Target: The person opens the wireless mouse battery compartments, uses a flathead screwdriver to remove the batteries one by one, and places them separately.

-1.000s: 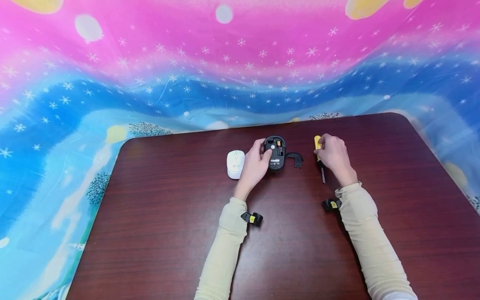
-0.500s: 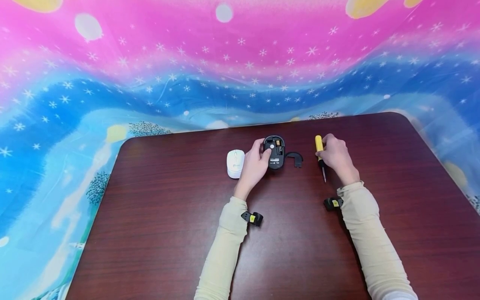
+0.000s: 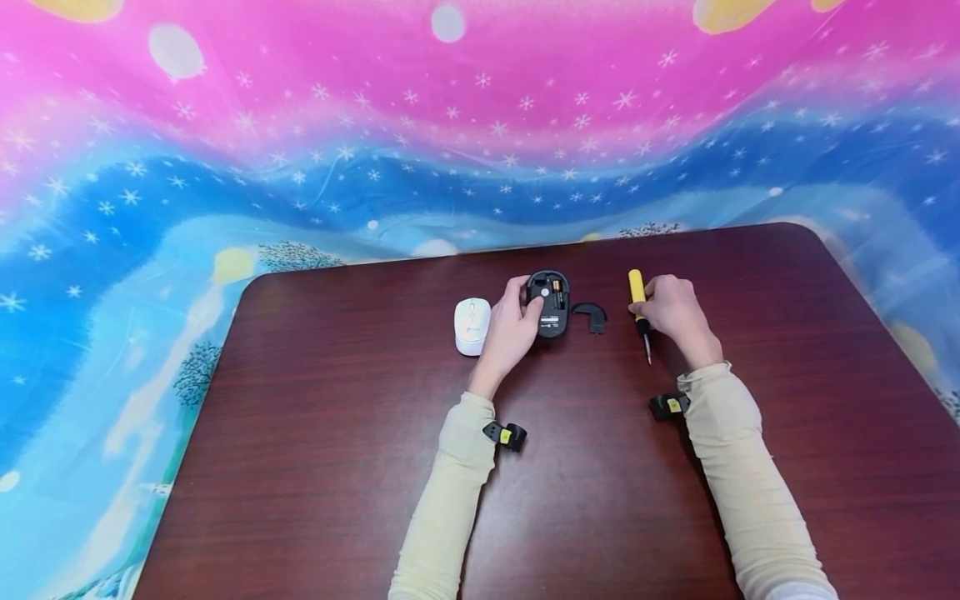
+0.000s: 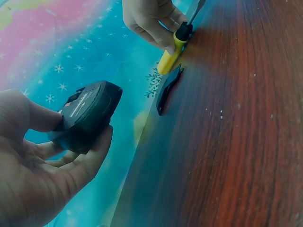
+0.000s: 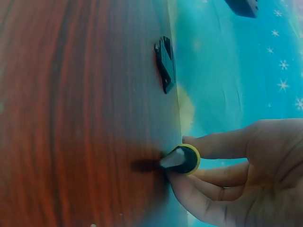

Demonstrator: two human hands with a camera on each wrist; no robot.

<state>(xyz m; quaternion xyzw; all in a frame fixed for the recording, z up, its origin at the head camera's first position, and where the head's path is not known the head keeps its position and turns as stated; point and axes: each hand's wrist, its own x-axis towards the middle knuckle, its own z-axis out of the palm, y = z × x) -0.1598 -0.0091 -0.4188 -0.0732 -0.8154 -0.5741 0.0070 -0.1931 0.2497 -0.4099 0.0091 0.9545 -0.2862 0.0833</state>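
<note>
My left hand [image 3: 512, 332] holds a black computer mouse [image 3: 553, 323] by its edges, thumb across its underside. The mouse is tilted with its underside toward the head view; its battery compartment is uncovered and a battery [image 3: 557, 287] shows inside. The left wrist view has the mouse [image 4: 92, 113] raised above the table. Right of it, the curved black battery cover [image 3: 592, 312] lies on the table. My right hand [image 3: 678, 312] pinches a screwdriver [image 3: 636, 286] between thumb and fingers, around its yellow and black handle; the metal tip points toward the near side of the table.
A white mouse [image 3: 471, 321] sits on the dark wooden table [image 3: 337, 467], just left of my left hand. Behind the table's far edge hangs a pink and blue patterned cloth [image 3: 450, 133]. Black wrist straps [image 3: 507, 435] are on both forearms.
My right hand has shifted slightly right and toward me. The screwdriver has turned a little in its fingers, showing more of the yellow handle. The left hand and black mouse stay nearly still.
</note>
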